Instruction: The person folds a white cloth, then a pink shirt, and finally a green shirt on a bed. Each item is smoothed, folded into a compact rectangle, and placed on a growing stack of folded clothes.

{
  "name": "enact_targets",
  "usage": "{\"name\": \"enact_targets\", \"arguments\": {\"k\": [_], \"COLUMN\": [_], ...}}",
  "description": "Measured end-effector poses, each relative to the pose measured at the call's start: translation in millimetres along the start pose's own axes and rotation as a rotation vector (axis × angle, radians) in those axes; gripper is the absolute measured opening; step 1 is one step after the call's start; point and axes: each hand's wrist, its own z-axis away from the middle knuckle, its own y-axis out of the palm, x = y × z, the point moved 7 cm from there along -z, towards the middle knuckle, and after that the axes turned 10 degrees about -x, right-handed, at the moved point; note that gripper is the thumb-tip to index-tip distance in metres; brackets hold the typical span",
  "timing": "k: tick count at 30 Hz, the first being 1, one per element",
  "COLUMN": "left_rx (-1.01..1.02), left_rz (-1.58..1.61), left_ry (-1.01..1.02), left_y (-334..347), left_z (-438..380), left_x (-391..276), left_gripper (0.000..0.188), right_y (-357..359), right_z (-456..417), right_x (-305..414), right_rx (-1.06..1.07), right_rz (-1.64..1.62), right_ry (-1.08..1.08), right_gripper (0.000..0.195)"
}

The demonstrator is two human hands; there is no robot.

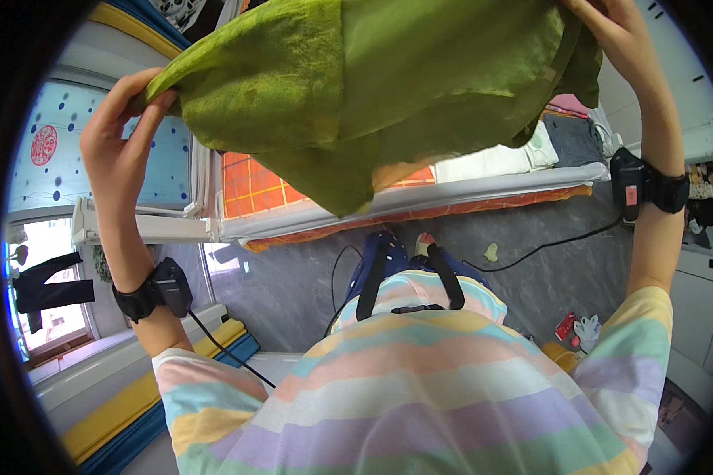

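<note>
A green garment or cloth (392, 65) of thin fabric hangs stretched between my raised hands, with its top running out of the picture. My left hand (122, 116) pinches its left edge between thumb and fingers. At the upper right, my right hand (615, 29) grips the other side; its fingertips are cut off or hidden. One corner of the cloth droops to a point above the bed (416, 189). Which kind of garment it is, I cannot tell.
On the bed lie an orange checked sheet (261, 187), white folded cloth (487, 163) and dark grey folded cloth (573, 139). Black cables (546, 244) run from devices strapped to my forearms. A white plastic bag (587, 331) rests on the grey floor (285, 291). White cabinets (698, 309) stand right.
</note>
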Motion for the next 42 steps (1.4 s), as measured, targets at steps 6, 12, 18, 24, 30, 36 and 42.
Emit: {"name": "enact_targets", "arguments": {"k": [6,12,18,24,30,36,42], "left_rx": [0.177,0.417,0.618,0.538,0.63,0.862,0.991], "left_rz": [0.149,0.245,0.224,0.171,0.187,0.335,0.376], "left_ry": [-0.296,-0.422,-0.486,-0.43,-0.159,0.03,-0.019], "left_y": [89,225,375,452,448,449,471], "left_z": [-3,15,60,72,115,222,318], "left_x": [96,222,341,403,371,283,255], "left_gripper": [0.015,0.013,0.009,0.013,0.016,0.018,0.018], "right_y": [74,178,294,351,356,348,356], "right_z": [-25,2,60,92,136,234,329], "right_x": [-120,-294,-429,-504,-459,-389,-367], "right_rx": [0.277,0.491,0.441,0.258,0.151,0.341,0.414], "right_rz": [-0.044,0.039,0.043,0.118,0.223,0.256,0.24], "right_ry": [0.233,0.267,0.583,0.665,0.38,0.384,0.461], "right_gripper": [0.013,0.015,0.017,0.014,0.017,0.018,0.02]}}
